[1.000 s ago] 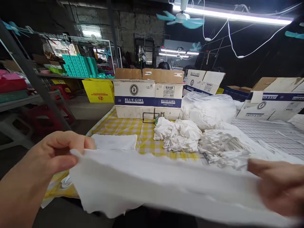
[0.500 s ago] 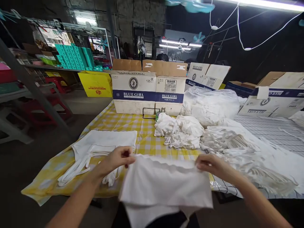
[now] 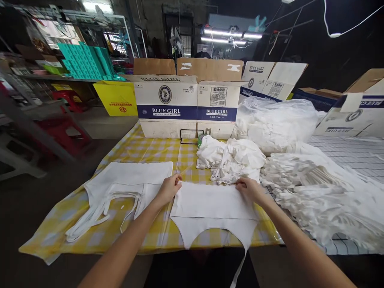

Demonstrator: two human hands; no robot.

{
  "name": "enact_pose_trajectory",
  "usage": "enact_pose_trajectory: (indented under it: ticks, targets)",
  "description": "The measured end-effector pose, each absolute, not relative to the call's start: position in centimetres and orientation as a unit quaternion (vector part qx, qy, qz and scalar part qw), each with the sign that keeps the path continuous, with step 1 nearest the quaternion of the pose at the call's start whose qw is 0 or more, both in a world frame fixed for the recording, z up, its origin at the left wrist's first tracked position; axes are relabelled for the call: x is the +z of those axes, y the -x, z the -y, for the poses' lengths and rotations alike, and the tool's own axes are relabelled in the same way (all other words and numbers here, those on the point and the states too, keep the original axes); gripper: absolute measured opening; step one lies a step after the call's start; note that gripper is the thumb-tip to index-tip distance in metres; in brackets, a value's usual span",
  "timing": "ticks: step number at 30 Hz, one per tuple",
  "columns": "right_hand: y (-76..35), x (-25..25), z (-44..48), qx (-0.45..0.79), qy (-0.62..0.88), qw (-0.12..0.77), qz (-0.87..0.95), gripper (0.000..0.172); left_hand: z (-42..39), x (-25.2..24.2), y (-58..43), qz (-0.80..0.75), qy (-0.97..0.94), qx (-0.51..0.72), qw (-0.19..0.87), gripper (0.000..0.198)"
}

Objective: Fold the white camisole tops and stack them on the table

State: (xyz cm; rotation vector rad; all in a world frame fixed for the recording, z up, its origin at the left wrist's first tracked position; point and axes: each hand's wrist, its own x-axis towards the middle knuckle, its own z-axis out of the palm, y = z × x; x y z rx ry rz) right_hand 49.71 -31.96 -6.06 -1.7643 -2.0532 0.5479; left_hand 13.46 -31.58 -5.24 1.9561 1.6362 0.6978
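Note:
A white camisole (image 3: 214, 204) lies flat in front of me, its straight hem away from me and a thin strap hanging over the table's near edge. My left hand (image 3: 169, 188) pinches the hem's far left corner. At the far right corner, my right hand (image 3: 249, 189) has its fingers closed on the same hem. Left of it rests a stack of white camisoles (image 3: 129, 174), with straps trailing toward me. Just beyond my right hand sits a crumpled heap of white garments (image 3: 237, 158).
A yellow checked cloth (image 3: 117, 148) covers the table. Layered white garments (image 3: 318, 184) spread along the right, with a filled clear plastic bag (image 3: 276, 120) behind. A printed carton (image 3: 168, 128) stands at the back, near a black wire frame (image 3: 188, 140) and a green tape roll (image 3: 200, 140).
The camisole has moved from the air above the near edge forward onto the table, and now lies flat. Both hands moved away from me with it.

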Motion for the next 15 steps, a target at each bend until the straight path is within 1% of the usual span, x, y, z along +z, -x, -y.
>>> enact_pose_trajectory:
  ticks: [2,4,7,9,12,13,15]
  targets:
    - [-49.4,-6.5,32.1,0.179,0.636,0.197,0.724,0.019,31.5,-6.0,-14.2,-0.607,-0.717,0.261,0.223,0.033]
    - [-49.1,-7.0,33.1,0.150,0.647,0.210,0.717,0.026,32.2,-6.8,-15.0,-0.612,-0.727,0.265,0.165,0.045]
    - [-49.0,-8.0,35.7,0.054,0.657,0.232,0.715,0.038,34.3,-8.0,-15.6,-0.576,-0.785,0.225,0.047,0.050]
    - [-49.2,-8.8,37.8,0.016,0.631,0.194,0.751,0.044,35.9,-8.8,-15.3,-0.520,-0.838,0.165,0.023,0.050]
    - [-50.2,-9.8,40.2,0.039,0.604,0.091,0.791,0.050,37.5,-9.6,-14.1,-0.481,-0.871,0.088,0.040,0.052]
    - [-50.7,-10.1,40.7,0.046,0.610,0.070,0.788,0.050,37.8,-9.6,-13.7,-0.486,-0.870,0.074,0.043,0.052]
    - [-51.6,-10.4,41.1,0.047,0.635,0.056,0.769,0.050,37.9,-9.4,-13.4,-0.495,-0.866,0.061,0.044,0.053]
